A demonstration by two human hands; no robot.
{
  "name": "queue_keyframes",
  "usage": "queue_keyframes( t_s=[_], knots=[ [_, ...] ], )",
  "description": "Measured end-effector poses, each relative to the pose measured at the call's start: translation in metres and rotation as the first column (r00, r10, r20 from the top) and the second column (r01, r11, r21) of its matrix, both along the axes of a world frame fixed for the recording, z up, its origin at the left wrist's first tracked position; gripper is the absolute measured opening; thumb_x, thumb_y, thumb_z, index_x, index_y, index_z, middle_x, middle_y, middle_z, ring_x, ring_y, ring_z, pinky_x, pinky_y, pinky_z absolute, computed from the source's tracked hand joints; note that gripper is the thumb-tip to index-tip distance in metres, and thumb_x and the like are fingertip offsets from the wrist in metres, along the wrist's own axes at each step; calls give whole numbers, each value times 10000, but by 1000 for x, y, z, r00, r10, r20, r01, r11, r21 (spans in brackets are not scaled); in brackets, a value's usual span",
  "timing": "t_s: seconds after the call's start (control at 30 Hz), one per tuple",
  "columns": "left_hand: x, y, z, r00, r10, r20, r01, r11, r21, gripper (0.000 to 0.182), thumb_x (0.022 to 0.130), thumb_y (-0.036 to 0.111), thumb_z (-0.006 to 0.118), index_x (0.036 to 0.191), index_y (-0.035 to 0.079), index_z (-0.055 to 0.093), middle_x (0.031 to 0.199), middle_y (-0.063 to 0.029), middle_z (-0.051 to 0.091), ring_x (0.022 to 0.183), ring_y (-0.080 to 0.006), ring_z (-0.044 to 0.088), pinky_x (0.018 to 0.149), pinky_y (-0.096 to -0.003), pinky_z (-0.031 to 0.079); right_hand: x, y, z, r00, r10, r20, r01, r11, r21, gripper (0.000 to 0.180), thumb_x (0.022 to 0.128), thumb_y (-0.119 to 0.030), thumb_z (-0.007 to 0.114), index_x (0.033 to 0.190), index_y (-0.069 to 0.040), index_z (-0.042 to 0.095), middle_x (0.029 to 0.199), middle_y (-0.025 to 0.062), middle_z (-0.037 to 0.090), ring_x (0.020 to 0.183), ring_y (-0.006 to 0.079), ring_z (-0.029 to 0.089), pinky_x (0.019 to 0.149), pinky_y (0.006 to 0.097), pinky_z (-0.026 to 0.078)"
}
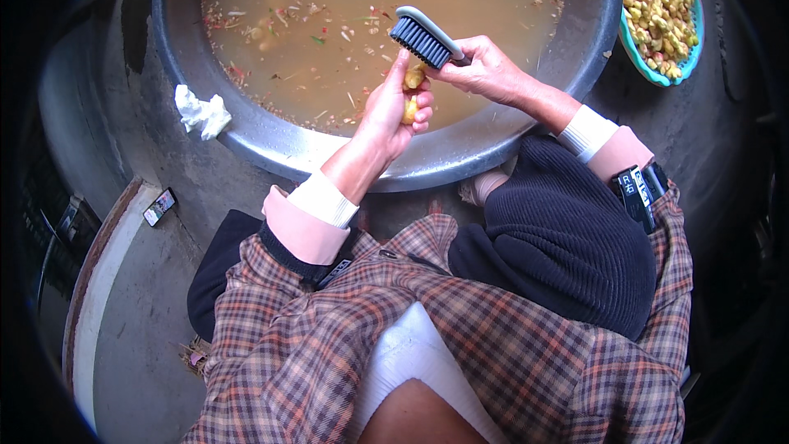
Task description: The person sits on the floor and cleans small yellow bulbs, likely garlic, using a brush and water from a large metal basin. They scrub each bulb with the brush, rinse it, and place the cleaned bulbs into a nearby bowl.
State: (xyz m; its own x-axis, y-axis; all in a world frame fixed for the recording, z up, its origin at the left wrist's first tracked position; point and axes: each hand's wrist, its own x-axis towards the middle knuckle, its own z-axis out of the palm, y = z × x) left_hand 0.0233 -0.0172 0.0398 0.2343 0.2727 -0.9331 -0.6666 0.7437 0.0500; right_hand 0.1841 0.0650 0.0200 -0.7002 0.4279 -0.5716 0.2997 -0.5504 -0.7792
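Observation:
Yellowish knobby root pieces, likely ginger (412, 110), are gripped in my left hand (394, 102), its thumb pointing up beside them. My right hand (487, 71) holds a grey-backed scrubbing brush (425, 37) by its handle, with the dark bristles facing down and left, just above my left thumb. The right fingertips are close to the upper root piece. Both hands are over the near part of a large round metal basin (277, 154) of murky brown water, on which red, green and pale scraps float. A few pale lumps show faintly under the water at the left.
A turquoise plastic basket (695, 55) full of similar root pieces (656, 9) stands right of the basin. A crumpled white item (202, 112) lies on the basin's left rim. Farther left, a phone (159, 207) rests by a low curved ledge (114, 259). My knees are close to the near rim.

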Motion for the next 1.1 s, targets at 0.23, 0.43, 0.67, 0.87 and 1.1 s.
queue_keyframes(
  t_s=[0.23, 0.43, 0.67, 0.87, 1.1],
  knots=[
    [1, -1, -1, 996, 18, 86, -17, 1000, -18, 399, 958, 468, 416, 751, 127, 420, 549, 40, 346, 450, -86, 338, 400, -218, 263, -2, -2, -2, 999, -50, -19, 47, 992, -115, 187, 872, -214, 619, 973, -65, 667, 693, -49, 536, 565, 16, 430, 498, 184, 346],
    [3, -3, -5, 974, 65, 217, -70, 997, 15, 424, 967, 468, 370, 684, 154, 371, 533, 59, 298, 438, -79, 295, 399, -223, 239, -10, -8, -5, 974, -220, -59, 203, 954, -222, 168, 864, -194, 609, 925, -46, 660, 662, -28, 542, 526, 18, 439, 457, 177, 329],
    [3, -5, -2, 962, 25, 273, -54, 994, 100, 411, 999, 426, 301, 670, 180, 321, 512, 75, 274, 431, -59, 268, 395, -200, 231, -7, -5, 5, 986, -164, 17, 162, 943, -292, 192, 862, -212, 587, 910, -39, 655, 636, -14, 539, 478, 26, 428, 418, 178, 299],
    [-2, -8, -7, 922, 41, 384, -73, 995, 71, 432, 992, 437, 311, 649, 174, 312, 520, 75, 266, 425, -64, 273, 384, -199, 228, -8, -6, 6, 986, -167, 5, 161, 938, -307, 196, 858, -217, 586, 900, -37, 652, 629, -13, 533, 456, 22, 411, 401, 182, 287],
    [-10, -15, -18, 830, 10, 558, -67, 995, 80, 447, 989, 454, 301, 637, 180, 318, 514, 75, 287, 420, -60, 288, 355, -193, 241, -9, -11, -1, 987, -159, -17, 148, 947, -286, 202, 871, -225, 574, 914, -45, 654, 629, -21, 528, 463, 16, 410, 406, 177, 301]
  ],
)
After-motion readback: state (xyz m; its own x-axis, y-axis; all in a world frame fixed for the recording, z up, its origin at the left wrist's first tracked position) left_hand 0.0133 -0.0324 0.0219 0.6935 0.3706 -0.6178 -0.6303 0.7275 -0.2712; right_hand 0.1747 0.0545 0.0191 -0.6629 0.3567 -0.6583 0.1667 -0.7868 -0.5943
